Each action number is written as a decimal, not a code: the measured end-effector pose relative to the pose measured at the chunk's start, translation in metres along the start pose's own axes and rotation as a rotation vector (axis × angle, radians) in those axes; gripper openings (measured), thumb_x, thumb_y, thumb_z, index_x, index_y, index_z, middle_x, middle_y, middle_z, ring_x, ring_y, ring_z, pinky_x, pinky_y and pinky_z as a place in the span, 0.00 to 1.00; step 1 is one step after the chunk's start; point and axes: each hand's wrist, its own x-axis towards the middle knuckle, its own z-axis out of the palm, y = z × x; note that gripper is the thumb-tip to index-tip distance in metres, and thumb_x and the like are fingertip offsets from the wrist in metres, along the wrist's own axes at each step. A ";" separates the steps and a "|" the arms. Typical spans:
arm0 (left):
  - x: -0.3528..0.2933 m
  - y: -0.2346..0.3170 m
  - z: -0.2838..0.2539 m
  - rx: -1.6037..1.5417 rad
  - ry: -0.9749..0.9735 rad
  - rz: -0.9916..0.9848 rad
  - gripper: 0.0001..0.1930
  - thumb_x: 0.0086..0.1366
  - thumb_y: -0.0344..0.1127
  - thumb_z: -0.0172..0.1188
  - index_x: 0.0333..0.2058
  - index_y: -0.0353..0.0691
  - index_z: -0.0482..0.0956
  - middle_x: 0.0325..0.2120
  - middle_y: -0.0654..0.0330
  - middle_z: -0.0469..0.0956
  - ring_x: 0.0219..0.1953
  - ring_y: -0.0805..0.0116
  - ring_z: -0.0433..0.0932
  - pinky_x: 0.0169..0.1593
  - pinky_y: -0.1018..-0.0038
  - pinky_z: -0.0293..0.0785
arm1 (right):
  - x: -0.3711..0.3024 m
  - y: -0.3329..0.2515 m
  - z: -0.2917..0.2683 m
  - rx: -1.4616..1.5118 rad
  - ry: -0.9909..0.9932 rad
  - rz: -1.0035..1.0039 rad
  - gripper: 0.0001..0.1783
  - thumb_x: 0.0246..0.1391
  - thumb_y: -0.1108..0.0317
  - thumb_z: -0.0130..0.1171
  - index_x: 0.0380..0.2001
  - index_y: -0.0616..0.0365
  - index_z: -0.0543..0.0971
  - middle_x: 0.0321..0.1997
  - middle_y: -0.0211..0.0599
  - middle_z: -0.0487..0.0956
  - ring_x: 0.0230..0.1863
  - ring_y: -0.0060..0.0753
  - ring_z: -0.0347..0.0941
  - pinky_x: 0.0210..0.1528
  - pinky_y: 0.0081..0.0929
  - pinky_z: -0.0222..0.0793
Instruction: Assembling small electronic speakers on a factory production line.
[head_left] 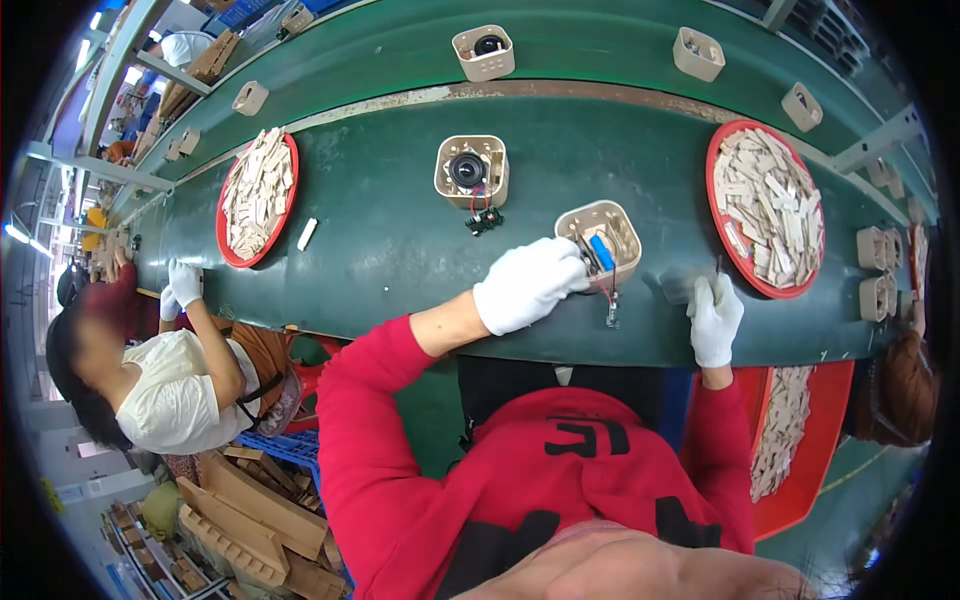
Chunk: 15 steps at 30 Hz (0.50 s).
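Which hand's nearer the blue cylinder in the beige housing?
Left. The left hand is just left of the blue cylinder, at the left side of the beige housing; the right hand is farther off, right of the housing.

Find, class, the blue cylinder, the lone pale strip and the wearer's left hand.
Blue cylinder (pixel 601 252): head view, middle of its side.
Pale strip (pixel 307 234): head view, its middle.
Left hand (pixel 530 286): head view, gloved back.

Shot from head height, facing steeply down over the red sweatshirt onto the worktop, fisheye-wide, fairly near
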 end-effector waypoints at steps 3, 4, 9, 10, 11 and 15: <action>0.005 0.010 0.009 0.048 -0.121 -0.001 0.05 0.59 0.34 0.64 0.33 0.43 0.77 0.34 0.60 0.76 0.37 0.56 0.77 0.37 0.64 0.76 | -0.005 0.003 -0.005 0.073 0.043 0.017 0.07 0.64 0.70 0.54 0.32 0.61 0.75 0.16 0.24 0.70 0.16 0.13 0.61 0.18 0.18 0.54; 0.010 0.008 0.006 -0.090 -0.031 0.051 0.06 0.59 0.34 0.65 0.34 0.44 0.78 0.35 0.60 0.77 0.38 0.57 0.78 0.38 0.65 0.76 | -0.007 0.004 -0.005 0.099 0.054 0.032 0.06 0.63 0.72 0.53 0.34 0.63 0.77 0.18 0.26 0.71 0.16 0.14 0.62 0.20 0.19 0.56; 0.045 -0.006 -0.027 0.327 0.310 0.122 0.08 0.54 0.33 0.62 0.34 0.42 0.78 0.31 0.56 0.75 0.35 0.53 0.74 0.41 0.61 0.72 | -0.008 0.001 -0.009 0.154 0.068 0.058 0.07 0.60 0.74 0.54 0.37 0.65 0.80 0.20 0.25 0.73 0.19 0.14 0.64 0.22 0.18 0.59; 0.047 -0.017 -0.031 0.407 0.393 0.059 0.11 0.52 0.34 0.62 0.36 0.42 0.77 0.34 0.54 0.73 0.39 0.52 0.73 0.44 0.59 0.70 | -0.008 -0.005 -0.008 0.184 0.040 0.046 0.06 0.60 0.75 0.54 0.36 0.65 0.79 0.21 0.24 0.73 0.18 0.12 0.63 0.21 0.17 0.57; 0.042 -0.033 -0.034 0.549 0.389 -0.071 0.16 0.53 0.36 0.63 0.42 0.42 0.77 0.43 0.51 0.73 0.45 0.49 0.72 0.48 0.56 0.68 | -0.009 -0.009 -0.007 0.217 0.006 0.034 0.05 0.61 0.75 0.54 0.35 0.64 0.78 0.21 0.24 0.72 0.18 0.11 0.62 0.20 0.17 0.54; 0.029 -0.057 -0.020 0.737 0.401 -0.169 0.21 0.58 0.38 0.64 0.50 0.40 0.75 0.52 0.47 0.72 0.54 0.44 0.70 0.57 0.53 0.66 | -0.016 -0.016 -0.012 0.271 -0.038 0.097 0.10 0.60 0.76 0.54 0.43 0.66 0.79 0.28 0.27 0.76 0.20 0.11 0.63 0.22 0.14 0.57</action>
